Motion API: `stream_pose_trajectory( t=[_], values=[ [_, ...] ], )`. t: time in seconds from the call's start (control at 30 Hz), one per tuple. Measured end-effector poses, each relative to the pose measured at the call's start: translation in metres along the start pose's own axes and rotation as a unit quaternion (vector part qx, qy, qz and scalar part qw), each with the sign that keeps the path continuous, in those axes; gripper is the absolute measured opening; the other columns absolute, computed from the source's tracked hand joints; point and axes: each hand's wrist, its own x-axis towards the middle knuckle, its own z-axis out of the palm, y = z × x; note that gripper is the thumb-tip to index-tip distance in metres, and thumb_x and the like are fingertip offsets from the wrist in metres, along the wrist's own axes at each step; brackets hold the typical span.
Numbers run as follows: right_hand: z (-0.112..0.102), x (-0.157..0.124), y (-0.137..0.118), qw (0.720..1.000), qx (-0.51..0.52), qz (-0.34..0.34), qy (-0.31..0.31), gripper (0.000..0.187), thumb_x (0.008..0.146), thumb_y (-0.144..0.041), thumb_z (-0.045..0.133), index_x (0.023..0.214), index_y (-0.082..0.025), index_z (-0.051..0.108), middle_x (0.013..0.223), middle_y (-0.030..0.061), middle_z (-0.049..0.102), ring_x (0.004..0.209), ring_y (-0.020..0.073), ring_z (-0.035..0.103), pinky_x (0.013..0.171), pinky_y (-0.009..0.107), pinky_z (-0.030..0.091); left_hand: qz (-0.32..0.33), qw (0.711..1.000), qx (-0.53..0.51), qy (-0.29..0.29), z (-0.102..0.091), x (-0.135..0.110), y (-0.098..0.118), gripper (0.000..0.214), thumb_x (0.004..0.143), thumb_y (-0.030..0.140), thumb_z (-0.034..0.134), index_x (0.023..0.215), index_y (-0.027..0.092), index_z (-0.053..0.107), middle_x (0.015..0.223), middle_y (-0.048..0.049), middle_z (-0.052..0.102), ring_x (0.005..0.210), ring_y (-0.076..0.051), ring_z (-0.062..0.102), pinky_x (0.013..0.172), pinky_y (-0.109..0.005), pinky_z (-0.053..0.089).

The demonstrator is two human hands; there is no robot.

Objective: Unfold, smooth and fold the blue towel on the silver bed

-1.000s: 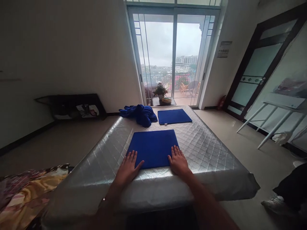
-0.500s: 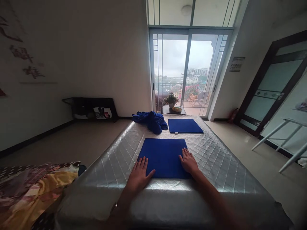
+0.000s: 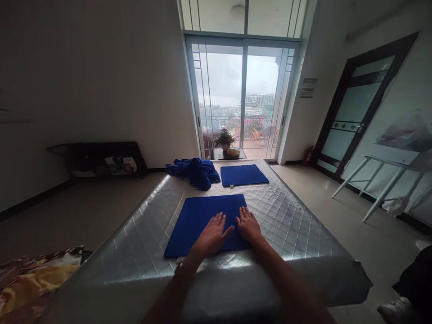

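Observation:
A folded blue cloth (image 3: 194, 220) lies flat in front of me on a silver quilted cover (image 3: 141, 234). My left hand (image 3: 213, 235) rests on the middle of this cloth with its fingers stretched out. Close beside it, my right hand (image 3: 249, 224) lies flat along the cloth's right edge, fingers extended. Neither hand grips anything. Farther back sits a second folded blue cloth (image 3: 245, 174) with a small white tag at its near edge. To its left is a crumpled heap of blue cloth (image 3: 197, 172).
A small dark table with a potted plant (image 3: 225, 139) stands beyond the far edge, before a sliding glass door (image 3: 222, 81). Patterned fabric (image 3: 37, 279) lies at the lower left. On the right are a white stool (image 3: 381, 180) and a shoe (image 3: 396, 310).
My left hand has moved from the cloth's left edge to its middle, near my right hand. The view has turned to the right.

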Motion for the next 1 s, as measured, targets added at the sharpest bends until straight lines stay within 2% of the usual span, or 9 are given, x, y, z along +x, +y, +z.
stream_pose_trajectory(
  t=[0.07, 0.13, 0.23, 0.37, 0.53, 0.67, 0.77, 0.9, 1.0],
  values=[
    [0.0, -0.002, 0.002, 1.0, -0.015, -0.011, -0.008, 0.062, 0.104, -0.033, 0.026, 0.159, -0.006, 0.027, 0.167, 0.0125, 0.02, 0.155, 0.0214, 0.017, 0.125, 0.038, 0.013, 0.052, 0.998, -0.019, 0.008, 0.006, 0.03, 0.029, 0.08, 0.101, 0.061, 0.006, 0.157, 0.01, 0.032, 0.165, -0.0157, 0.026, 0.154, -0.024, 0.02, 0.126, -0.043, 0.019],
    [-0.001, -0.004, 0.003, 0.999, -0.025, -0.02, -0.019, 0.062, 0.102, -0.029, 0.03, 0.16, -0.007, 0.025, 0.167, 0.0119, 0.016, 0.155, 0.0213, 0.014, 0.125, 0.037, 0.012, 0.063, 0.997, -0.03, 0.011, 0.013, 0.051, 0.046, 0.077, 0.102, 0.059, 0.006, 0.157, 0.011, 0.032, 0.164, -0.0148, 0.029, 0.154, -0.024, 0.021, 0.126, -0.046, 0.019],
    [-0.002, -0.004, 0.003, 0.999, -0.018, -0.021, -0.018, 0.062, 0.102, -0.029, 0.029, 0.16, -0.007, 0.025, 0.167, 0.0114, 0.016, 0.155, 0.0216, 0.014, 0.125, 0.037, 0.012, 0.047, 0.998, -0.03, 0.001, 0.024, 0.06, 0.043, 0.076, 0.102, 0.058, 0.005, 0.158, 0.012, 0.03, 0.164, -0.0133, 0.03, 0.154, -0.024, 0.022, 0.126, -0.045, 0.019],
    [-0.004, -0.004, -0.002, 1.0, 0.006, 0.003, -0.001, 0.061, 0.104, -0.033, 0.025, 0.158, -0.005, 0.028, 0.166, 0.0126, 0.023, 0.154, 0.0217, 0.018, 0.124, 0.038, 0.013, 0.0, 1.0, 0.003, 0.005, 0.026, 0.035, -0.003, 0.078, 0.102, 0.06, 0.007, 0.158, 0.011, 0.03, 0.166, -0.0129, 0.026, 0.155, -0.024, 0.019, 0.126, -0.045, 0.017],
    [-0.004, -0.003, -0.004, 1.0, 0.011, 0.009, 0.002, 0.061, 0.104, -0.033, 0.025, 0.158, -0.006, 0.029, 0.166, 0.0121, 0.023, 0.154, 0.0209, 0.018, 0.124, 0.037, 0.012, -0.094, 0.995, 0.025, 0.007, 0.018, -0.015, -0.091, 0.081, 0.1, 0.063, 0.01, 0.158, 0.01, 0.028, 0.166, -0.0136, 0.023, 0.155, -0.026, 0.019, 0.125, -0.048, 0.02],
    [-0.004, -0.004, -0.004, 1.0, 0.007, 0.008, -0.005, 0.062, 0.104, -0.033, 0.024, 0.158, -0.004, 0.027, 0.166, 0.0123, 0.022, 0.155, 0.0213, 0.017, 0.125, 0.038, 0.012, -0.139, 0.988, 0.037, 0.057, 0.025, -0.041, -0.144, 0.088, 0.097, 0.069, 0.008, 0.156, 0.008, 0.033, 0.165, -0.0157, 0.028, 0.153, -0.03, 0.025, 0.124, -0.049, 0.022],
    [-0.005, -0.003, -0.004, 1.0, 0.001, 0.011, -0.01, 0.061, 0.104, -0.033, 0.024, 0.159, -0.005, 0.027, 0.166, 0.0126, 0.021, 0.155, 0.0211, 0.016, 0.125, 0.039, 0.012, -0.134, 0.985, 0.041, 0.099, 0.034, -0.046, -0.157, 0.091, 0.096, 0.072, 0.01, 0.155, 0.008, 0.036, 0.163, -0.0173, 0.032, 0.152, -0.031, 0.028, 0.122, -0.049, 0.028],
    [-0.005, -0.002, -0.004, 1.0, -0.009, 0.008, -0.016, 0.062, 0.105, -0.034, 0.024, 0.159, -0.005, 0.026, 0.166, 0.0129, 0.021, 0.155, 0.0212, 0.015, 0.124, 0.039, 0.013, -0.107, 0.983, 0.049, 0.139, 0.042, -0.044, -0.157, 0.089, 0.096, 0.072, 0.013, 0.155, 0.01, 0.038, 0.16, -0.019, 0.039, 0.15, -0.033, 0.032, 0.12, -0.054, 0.032],
    [-0.008, -0.002, -0.004, 0.999, -0.026, 0.007, -0.03, 0.062, 0.105, -0.036, 0.024, 0.159, -0.005, 0.026, 0.166, 0.0128, 0.021, 0.155, 0.0222, 0.017, 0.124, 0.039, 0.015, -0.108, 0.983, 0.048, 0.144, 0.043, -0.043, -0.154, 0.09, 0.096, 0.072, 0.013, 0.154, 0.009, 0.039, 0.16, -0.0193, 0.038, 0.15, -0.033, 0.033, 0.121, -0.053, 0.031]
  ],
)
